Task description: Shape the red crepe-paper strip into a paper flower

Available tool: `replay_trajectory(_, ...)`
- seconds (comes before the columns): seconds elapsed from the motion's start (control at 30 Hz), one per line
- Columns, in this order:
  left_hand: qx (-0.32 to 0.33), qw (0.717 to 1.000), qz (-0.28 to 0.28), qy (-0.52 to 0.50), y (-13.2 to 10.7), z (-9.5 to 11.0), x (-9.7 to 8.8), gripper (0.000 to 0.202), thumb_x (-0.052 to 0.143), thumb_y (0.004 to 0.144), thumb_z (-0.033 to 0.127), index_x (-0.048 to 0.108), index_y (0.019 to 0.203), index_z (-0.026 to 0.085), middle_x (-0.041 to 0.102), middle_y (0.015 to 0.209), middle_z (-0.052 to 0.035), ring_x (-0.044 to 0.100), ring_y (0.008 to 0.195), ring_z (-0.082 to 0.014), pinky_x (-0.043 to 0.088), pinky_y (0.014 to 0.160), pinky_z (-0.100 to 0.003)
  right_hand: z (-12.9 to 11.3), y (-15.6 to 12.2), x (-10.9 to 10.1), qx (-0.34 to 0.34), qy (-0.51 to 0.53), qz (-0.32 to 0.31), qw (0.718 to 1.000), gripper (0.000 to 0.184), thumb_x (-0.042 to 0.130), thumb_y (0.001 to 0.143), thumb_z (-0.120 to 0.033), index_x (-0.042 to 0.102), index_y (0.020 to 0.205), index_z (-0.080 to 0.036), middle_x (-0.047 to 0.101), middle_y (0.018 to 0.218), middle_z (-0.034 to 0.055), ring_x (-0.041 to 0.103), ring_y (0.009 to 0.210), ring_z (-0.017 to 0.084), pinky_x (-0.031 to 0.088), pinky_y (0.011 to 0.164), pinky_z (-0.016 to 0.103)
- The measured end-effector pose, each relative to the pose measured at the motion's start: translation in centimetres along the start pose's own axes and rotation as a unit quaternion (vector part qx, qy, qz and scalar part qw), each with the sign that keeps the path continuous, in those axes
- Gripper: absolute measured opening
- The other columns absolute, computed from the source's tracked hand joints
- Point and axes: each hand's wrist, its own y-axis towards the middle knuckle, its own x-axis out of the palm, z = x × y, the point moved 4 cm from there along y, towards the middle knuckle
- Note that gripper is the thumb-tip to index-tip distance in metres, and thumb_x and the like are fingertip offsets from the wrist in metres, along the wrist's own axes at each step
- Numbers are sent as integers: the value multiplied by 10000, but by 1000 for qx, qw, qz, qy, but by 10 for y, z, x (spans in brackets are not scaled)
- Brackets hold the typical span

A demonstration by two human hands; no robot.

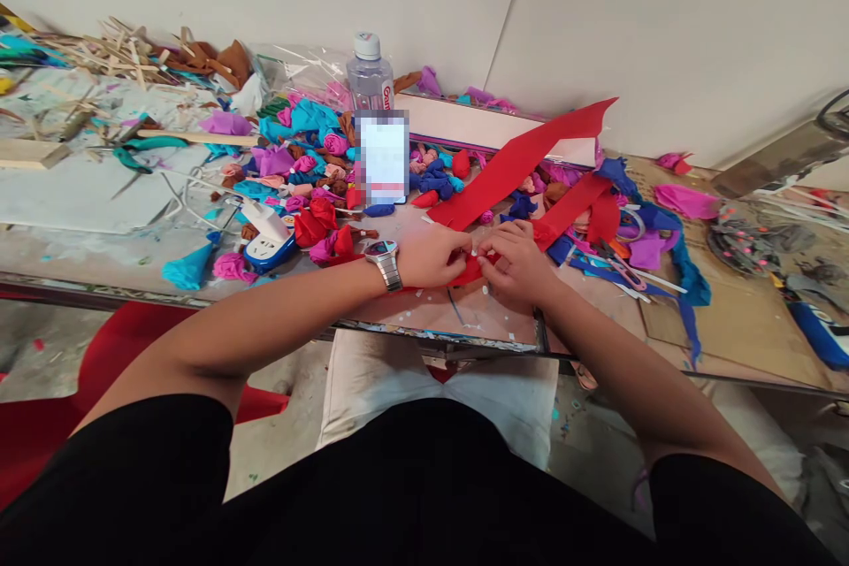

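Observation:
My left hand, with a metal watch on its wrist, is closed near the table's front edge, fingers curled at a piece of red crepe paper. Facing it, my right hand pinches the same red paper. The fingertips of both hands nearly meet and partly hide the paper. A long red crepe strip slants away behind the hands. Another red strip runs back from beside my right hand; whether it joins the held piece I cannot tell.
Crumpled coloured paper bundles crowd around a lit phone and a plastic bottle. At left are a blue-and-white power socket, pliers and wood sticks. Scissors and cardboard lie right.

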Motion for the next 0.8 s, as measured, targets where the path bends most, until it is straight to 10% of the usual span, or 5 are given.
replay_trajectory(0.8, 20, 985, -61, -157, 2, -4, 5, 332, 568, 954, 367, 692, 727, 157, 609, 633, 6, 465, 595, -101, 328, 631, -282, 1, 0, -1, 6, 5, 7, 1000, 78, 620, 974, -271, 656, 911, -244, 805, 939, 40, 653, 992, 273, 337, 1013, 498)
